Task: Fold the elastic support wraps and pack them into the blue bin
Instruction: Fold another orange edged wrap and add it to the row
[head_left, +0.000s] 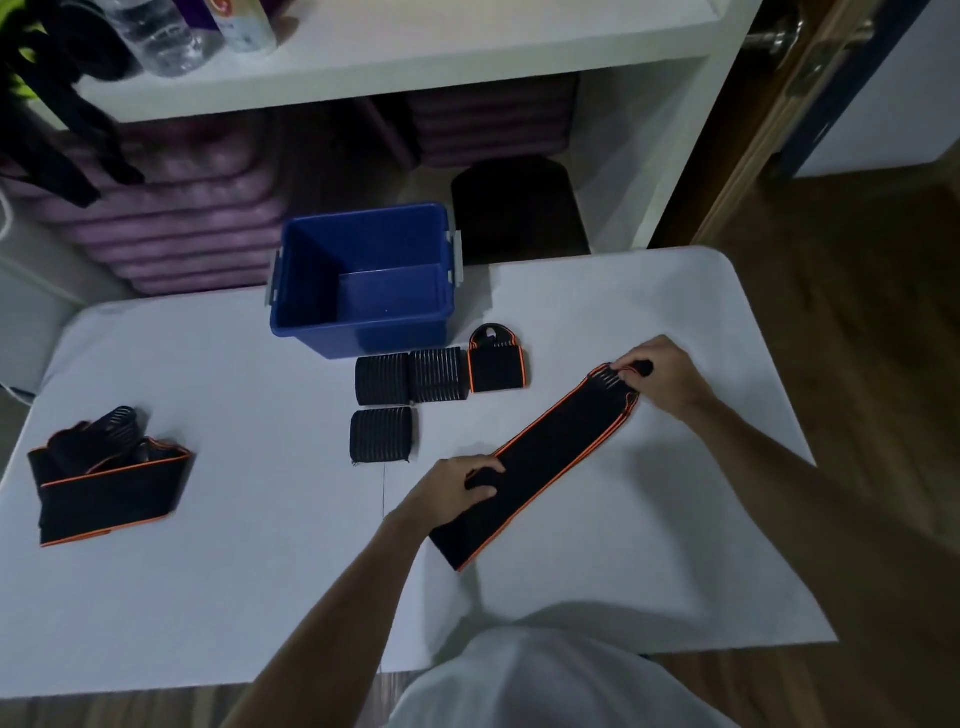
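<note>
- A white table (218, 597) fills most of the view, with white shelving (415, 67) behind it.
- The blue bin (363, 317) stands at the table's far edge, near the middle, its inside showing nothing but its own floor.
- A loose pile of unfolded wraps (109, 483), black with orange edging, lies well to the left, apart from both hands.
- A long black wrap (545, 457) with orange borders lies stretched flat on the table in a diagonal, from near the person's body up toward the right.
- The left hand (457, 493) rests on the wrap's lower half, fingers curled over the fabric and pinching it; a short length of the wrap runs on past this hand toward the person.
- The right hand (665, 374) grips the wrap's far end, fingers closed round the narrow ribbed tip.
- Three folded ribbed wraps (384, 379) sit just in front of the bin, two side by side and touching, one below them.
- A folded orange-edged wrap (496, 364) lies just beside the pair, between the bin and the right hand.
</note>
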